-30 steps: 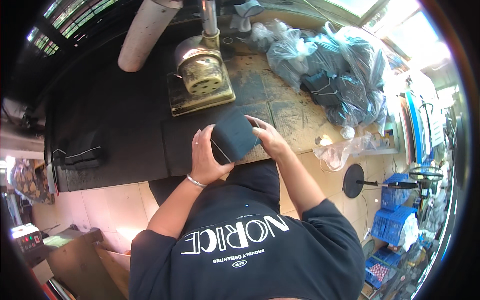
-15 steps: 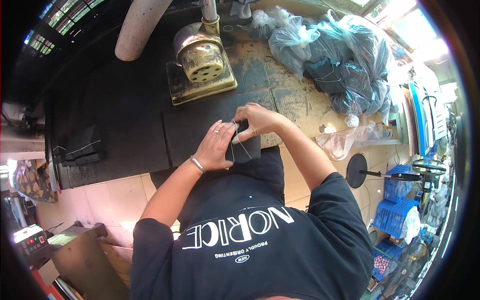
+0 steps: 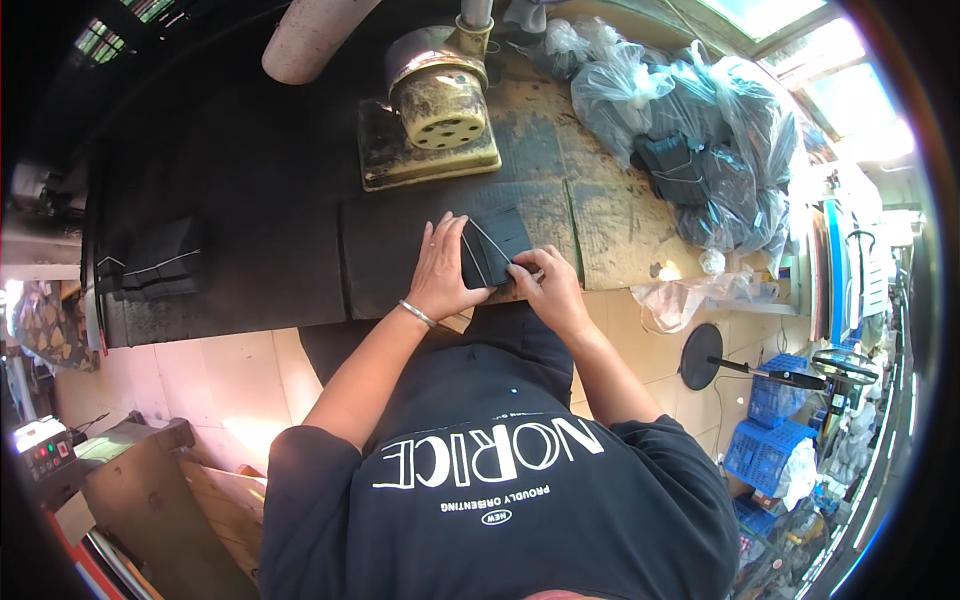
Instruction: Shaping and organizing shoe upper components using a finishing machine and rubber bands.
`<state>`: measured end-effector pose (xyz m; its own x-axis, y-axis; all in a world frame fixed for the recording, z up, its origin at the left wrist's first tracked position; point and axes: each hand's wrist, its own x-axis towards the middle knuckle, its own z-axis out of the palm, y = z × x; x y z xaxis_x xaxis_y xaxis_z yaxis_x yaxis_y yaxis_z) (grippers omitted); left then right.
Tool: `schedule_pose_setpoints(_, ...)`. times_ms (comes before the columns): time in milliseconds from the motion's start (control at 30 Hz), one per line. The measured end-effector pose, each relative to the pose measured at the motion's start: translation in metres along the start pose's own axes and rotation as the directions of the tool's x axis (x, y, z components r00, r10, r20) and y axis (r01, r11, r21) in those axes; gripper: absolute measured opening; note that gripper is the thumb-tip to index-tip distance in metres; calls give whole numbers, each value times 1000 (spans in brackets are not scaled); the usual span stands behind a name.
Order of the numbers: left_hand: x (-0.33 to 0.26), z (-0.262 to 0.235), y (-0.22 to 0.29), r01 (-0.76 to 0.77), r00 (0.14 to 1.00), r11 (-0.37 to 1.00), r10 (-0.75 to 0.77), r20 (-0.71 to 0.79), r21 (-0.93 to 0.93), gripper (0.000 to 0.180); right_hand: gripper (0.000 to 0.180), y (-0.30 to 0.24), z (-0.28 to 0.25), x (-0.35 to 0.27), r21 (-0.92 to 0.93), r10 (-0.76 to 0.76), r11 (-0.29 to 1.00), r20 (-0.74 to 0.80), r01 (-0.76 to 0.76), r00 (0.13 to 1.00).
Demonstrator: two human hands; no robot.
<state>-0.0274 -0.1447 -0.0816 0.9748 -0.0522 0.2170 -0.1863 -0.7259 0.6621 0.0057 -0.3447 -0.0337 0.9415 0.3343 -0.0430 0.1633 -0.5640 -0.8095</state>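
Observation:
A small bundle of flat black pieces [image 3: 507,232] lies near the front edge of the dark work table. A thin pale band [image 3: 490,238] runs across it in two slanting lines. My left hand [image 3: 438,268] is wrapped along the bundle's left side, fingers up its edge and thumb at the near end. At the near right corner my right hand [image 3: 552,288] pinches the band between thumb and fingers. A similar banded black bundle [image 3: 160,268] rests at the left end of the table.
Behind the bundle stands a worn yellowish machine [image 3: 440,105] on a square base. A thick pale pipe [image 3: 310,40] hangs to its left. Clear plastic bags of black pieces [image 3: 690,130] are heaped at the back right. Blue crates [image 3: 765,445] stand on the floor at right.
My right hand has moved from the bundle's far side to its near right corner. The band is now drawn across the bundle, which shows more openly. The whole view has shifted slightly.

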Motion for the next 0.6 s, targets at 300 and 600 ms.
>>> schedule_pose_setpoints(300, 3, -5, 5, 30, 1000, 999, -30, -1, -27, 109, 15, -8, -18, 25, -250, -74, 957, 276, 146, 958)
schedule_pose_setpoints(600, 4, -3, 5, 22, 1000, 1000, -23, 6, 9, 109, 10, -22, 0, -7, -144, -268, 934, 330, 328, 905)
